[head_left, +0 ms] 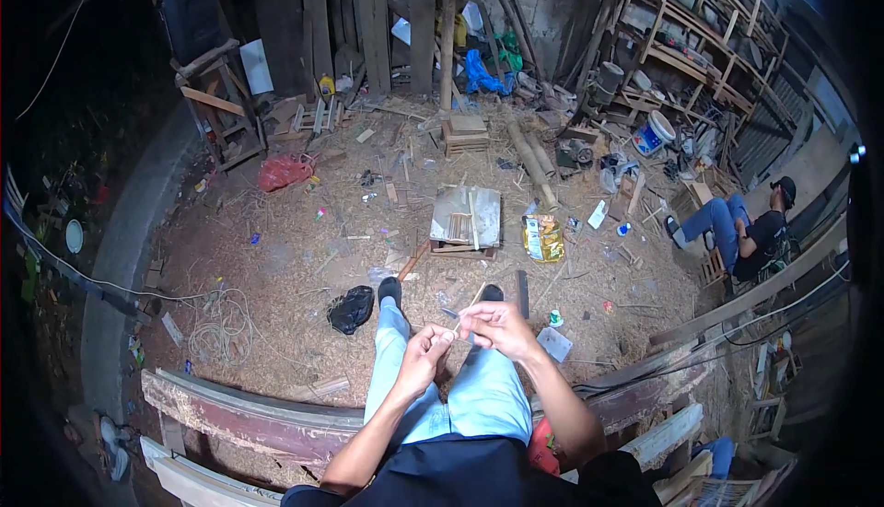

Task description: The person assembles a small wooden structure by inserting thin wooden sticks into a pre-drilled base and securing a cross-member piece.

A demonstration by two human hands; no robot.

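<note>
Dark shirt (470,470) is closest to the camera, then light-blue jeans (493,387), with the wearer apparently sat on the plank bench (249,422) on the near side of the fingers. Both hands meet over the lap. Fingers of the left hand (424,352) look pinched on the lower end of a thin pale strip (478,293); those of the right hand (502,330) seem curled round a small dark blade-like piece (448,312), and I can't tell if they grip the strip too. So the strip's right at the fingers, one end poking out beyond them. My guess: it's held up like that because something so skinny needs steadying from both sides.

Straight out past the fingers is a low wooden stand (454,210) with a pale strip on top, probably put there to keep it off the littered ground.

Label-wise: gold packet (543,238), out and right of the fingers, has busy printing, and a white bucket (653,134) farther that way has blue on it. Too small to read properly.
</note>
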